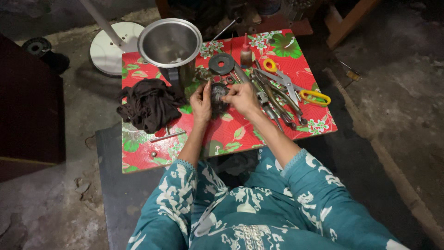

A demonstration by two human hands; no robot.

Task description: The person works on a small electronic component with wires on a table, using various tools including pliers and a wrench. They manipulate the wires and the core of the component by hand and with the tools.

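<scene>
Seen from above, the left hand [201, 103] and the right hand [241, 97] meet over the middle of a low bench [138, 148]; both close their fingers on a dark round part [218, 98], the left gripping its left edge, the right pinching its upper right side; the part sits just above the bench top, between the two hands.

Just beyond the hands lies a dark metal disc [221, 64] with a centre hole; beside it stands a small brown bottle [246, 54]; to the right, tools lie packed close together: scissors with yellow handles [296, 88] and several pliers and drivers [273, 104], reaching nearly to the right edge. To the left of the hands stands a tall steel jug [170, 46], open at the top; left of that lies a crumpled dark cloth [149, 105]; near the front left corner lie a thin metal rod [167, 136] and a small nut [153, 154].

The bench is covered in a red cloth with green and white flowers; its front edge is close to the person's knees, clothed in teal with white print. Bare patches of the cover show in front of the hands and at the front left. Around the bench is a rough grey concrete floor [407, 92]; a round white fan base [108, 46] stands at the back left; a dark cabinet [27, 115] stands further left.
</scene>
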